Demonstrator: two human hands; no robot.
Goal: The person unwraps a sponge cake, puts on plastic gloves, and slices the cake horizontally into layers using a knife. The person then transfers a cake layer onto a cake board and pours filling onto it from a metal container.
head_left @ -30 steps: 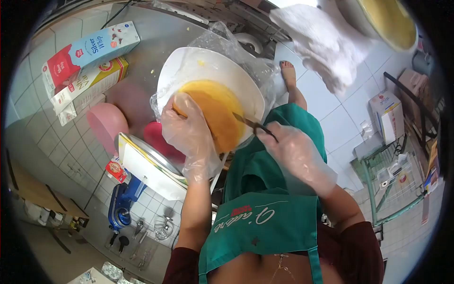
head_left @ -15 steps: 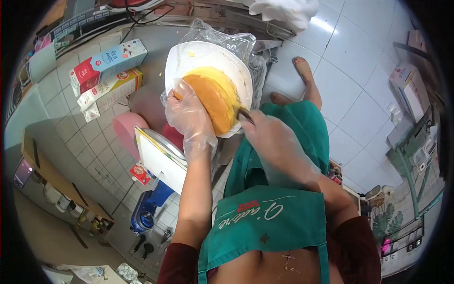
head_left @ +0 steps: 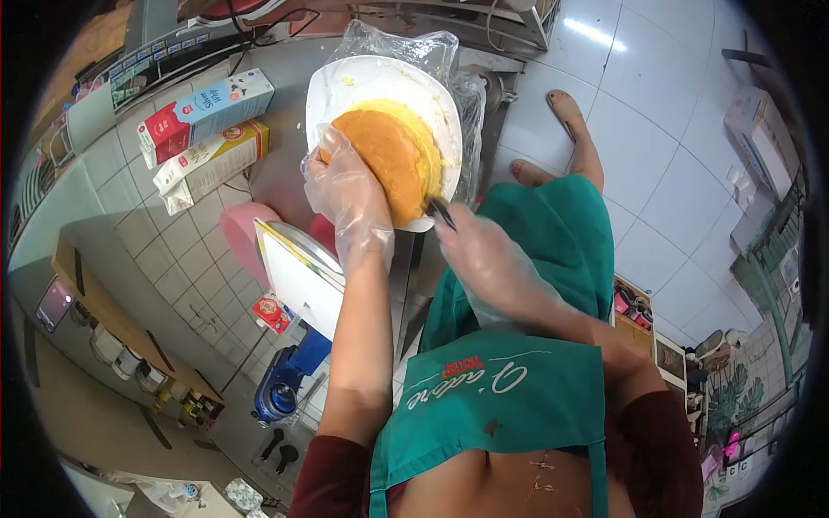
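A round sponge cake (head_left: 380,151), brown on its face and yellow along its cut side, is tilted up over a white plate (head_left: 332,86). My left hand (head_left: 345,194), in a clear plastic glove, grips the cake by its left edge. My right hand (head_left: 492,259), also gloved, is closed around the black handle of a knife (head_left: 442,212). The knife meets the lower right edge of the cake; its blade is mostly hidden there. Crumbs lie on the plate, and clear plastic wrap (head_left: 406,43) is bunched behind and beside it.
Two cartons, a blue and red one (head_left: 207,112) and a yellow and white one (head_left: 216,164), stand left of the plate. A pink bowl (head_left: 242,233), white boards (head_left: 302,281) and a blue stand mixer (head_left: 289,375) are nearer me on the left. Tiled floor (head_left: 648,147) lies to the right.
My right hand and the knife have shifted slightly along the cake's edge. My left hand keeps its hold on the cake. The whole view has shifted a little.
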